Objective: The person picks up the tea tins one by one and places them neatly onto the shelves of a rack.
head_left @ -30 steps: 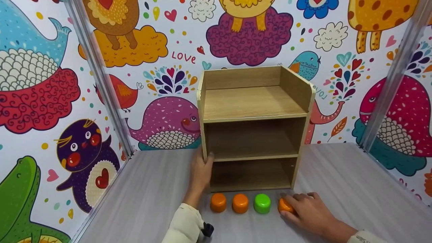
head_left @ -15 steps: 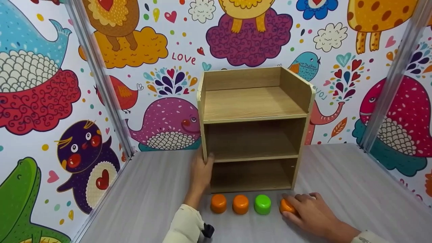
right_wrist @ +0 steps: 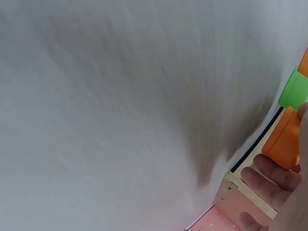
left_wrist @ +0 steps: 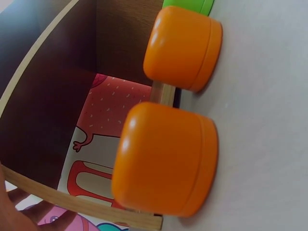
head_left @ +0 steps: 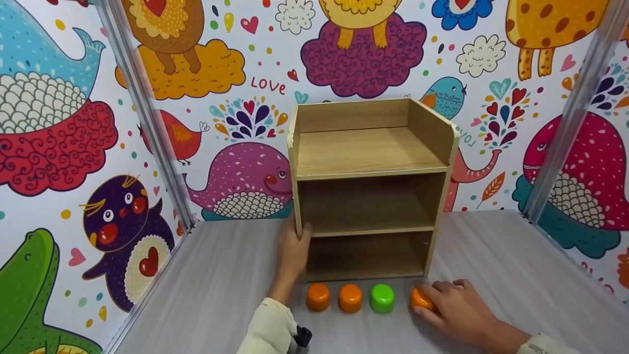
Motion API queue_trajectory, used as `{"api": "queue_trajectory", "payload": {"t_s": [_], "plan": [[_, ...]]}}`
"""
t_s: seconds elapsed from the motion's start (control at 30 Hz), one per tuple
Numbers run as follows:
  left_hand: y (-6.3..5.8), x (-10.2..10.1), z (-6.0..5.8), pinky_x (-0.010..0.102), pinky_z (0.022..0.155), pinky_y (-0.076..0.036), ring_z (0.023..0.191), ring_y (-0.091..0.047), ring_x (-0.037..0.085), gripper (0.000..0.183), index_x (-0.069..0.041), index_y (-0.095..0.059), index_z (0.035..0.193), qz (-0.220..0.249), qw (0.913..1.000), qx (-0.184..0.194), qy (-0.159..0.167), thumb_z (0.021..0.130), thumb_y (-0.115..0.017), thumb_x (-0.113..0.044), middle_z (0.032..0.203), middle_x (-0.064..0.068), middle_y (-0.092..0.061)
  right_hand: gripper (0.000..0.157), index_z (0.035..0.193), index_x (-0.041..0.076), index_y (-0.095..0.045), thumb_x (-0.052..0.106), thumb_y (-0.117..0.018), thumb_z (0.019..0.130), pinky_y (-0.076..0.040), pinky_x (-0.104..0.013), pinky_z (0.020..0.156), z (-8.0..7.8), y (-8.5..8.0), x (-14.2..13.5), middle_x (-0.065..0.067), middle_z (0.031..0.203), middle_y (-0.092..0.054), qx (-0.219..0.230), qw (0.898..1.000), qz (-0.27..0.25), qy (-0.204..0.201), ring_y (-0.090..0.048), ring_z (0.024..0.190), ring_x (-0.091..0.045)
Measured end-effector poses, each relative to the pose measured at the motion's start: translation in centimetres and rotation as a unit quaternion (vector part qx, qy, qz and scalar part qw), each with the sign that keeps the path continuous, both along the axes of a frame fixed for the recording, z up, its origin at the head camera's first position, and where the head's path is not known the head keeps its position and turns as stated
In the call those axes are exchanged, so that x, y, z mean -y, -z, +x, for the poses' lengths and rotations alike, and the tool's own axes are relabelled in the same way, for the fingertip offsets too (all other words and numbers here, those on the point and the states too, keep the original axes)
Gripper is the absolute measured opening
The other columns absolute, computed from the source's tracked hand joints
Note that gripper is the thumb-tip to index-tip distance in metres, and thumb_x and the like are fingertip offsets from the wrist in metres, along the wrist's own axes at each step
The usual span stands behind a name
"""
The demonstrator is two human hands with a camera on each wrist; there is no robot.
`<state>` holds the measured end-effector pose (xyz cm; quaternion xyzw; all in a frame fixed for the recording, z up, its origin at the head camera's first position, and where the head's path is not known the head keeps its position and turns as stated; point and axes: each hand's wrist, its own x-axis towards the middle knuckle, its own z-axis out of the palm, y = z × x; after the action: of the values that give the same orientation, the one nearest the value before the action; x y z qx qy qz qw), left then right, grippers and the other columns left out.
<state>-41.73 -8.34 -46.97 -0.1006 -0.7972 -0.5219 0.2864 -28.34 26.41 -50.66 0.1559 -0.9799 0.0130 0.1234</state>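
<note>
The left hand point(head_left: 294, 248) grips the side panel of a wooden shelf point(head_left: 368, 199), its thumb on the front edge and its fingers round the outer face. The right hand point(head_left: 454, 307) pinches an orange cylinder point(head_left: 420, 299) between thumb and fingers, down at the worktop point(head_left: 221, 280); it sits at the margin of its own wrist view, so the far fingertips' exact contact is hard to tell.

The cylinder is squat and glossy, with a rounded top edge. Just left of the right hand stands a green cylinder point(head_left: 382, 298) of like form, then a middle orange cylinder point(head_left: 350, 298) and an outer orange cylinder point(head_left: 318, 297), the last nearest the left hand; both show a seam near the base. All three are upright and apart.

The shelf, pale-edged with fine grain, rises beyond both hands, and the row stands before its lowest compartment. The worktop is grey and faintly streaked. Behind, cartoon-printed walls point(head_left: 255, 179) meet at metal posts point(head_left: 147, 113). Cream sleeves point(head_left: 268, 327) cover the forearms.
</note>
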Motion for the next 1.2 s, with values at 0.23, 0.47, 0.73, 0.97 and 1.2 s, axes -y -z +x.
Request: {"api": "queue_trajectory", "payload": {"t_s": [0.23,0.47,0.73,0.97,1.2], "plan": [[0.0,-0.1,0.1,0.043,0.098,-0.042,0.117,-0.052,0.017,0.055,-0.029,-0.037,0.143,0.006,1.0,-0.008,-0.002,0.092,-0.052,-0.043,0.131,0.0,-0.055,0.048,0.109,0.031,-0.06,0.069,-0.048,0.081,-0.041,-0.055,0.086,0.4,-1.1,0.1,0.011,0.092,-0.063,0.009,1.0,-0.003,-0.004,-0.057,0.086,-0.012],[-0.1,-0.1,0.1,0.042,0.1,-0.041,0.12,-0.05,0.017,0.055,-0.029,-0.036,0.144,0.007,1.0,-0.001,-0.002,0.093,-0.052,-0.043,0.134,0.001,-0.053,0.052,0.111,0.032,-0.06,0.072,-0.044,0.082,-0.042,-0.054,0.088,0.8,-1.8,0.0,0.013,0.096,-0.064,0.022,1.0,-0.016,-0.009,-0.058,0.089,-0.013],[0.0,-0.2,0.1,0.043,0.101,-0.04,0.121,-0.05,0.016,0.055,-0.03,-0.036,0.144,0.011,0.9999,0.004,0.005,0.093,-0.051,-0.045,0.134,-0.001,-0.052,0.059,0.114,0.036,-0.059,0.078,-0.035,0.079,-0.042,-0.054,0.089,1.3,-3.0,0.5,0.013,0.1,-0.064,0.026,0.999,-0.025,-0.009,-0.057,0.09,-0.011],[0.0,-0.1,0.0,0.042,0.103,-0.038,0.123,-0.047,0.016,0.055,-0.029,-0.035,0.144,0.009,0.9999,0.003,0.008,0.093,-0.051,-0.043,0.137,-0.001,-0.05,0.061,0.118,0.039,-0.056,0.079,-0.034,0.078,-0.043,-0.054,0.089,1.6,-3.8,0.9,0.015,0.098,-0.064,0.033,0.999,-0.028,-0.005,-0.058,0.09,-0.011],[0.1,-0.2,0.1,0.043,0.101,-0.04,0.121,-0.049,0.015,0.054,-0.031,-0.034,0.144,0.021,0.9995,0.012,0.019,0.093,-0.051,-0.042,0.136,-0.002,-0.051,0.061,0.117,0.037,-0.057,0.079,-0.034,0.079,-0.043,-0.05,0.088,1.9,-4.7,1.3,0.014,0.098,-0.065,0.017,1.0,-0.023,-0.011,-0.06,0.091,-0.013]]}}
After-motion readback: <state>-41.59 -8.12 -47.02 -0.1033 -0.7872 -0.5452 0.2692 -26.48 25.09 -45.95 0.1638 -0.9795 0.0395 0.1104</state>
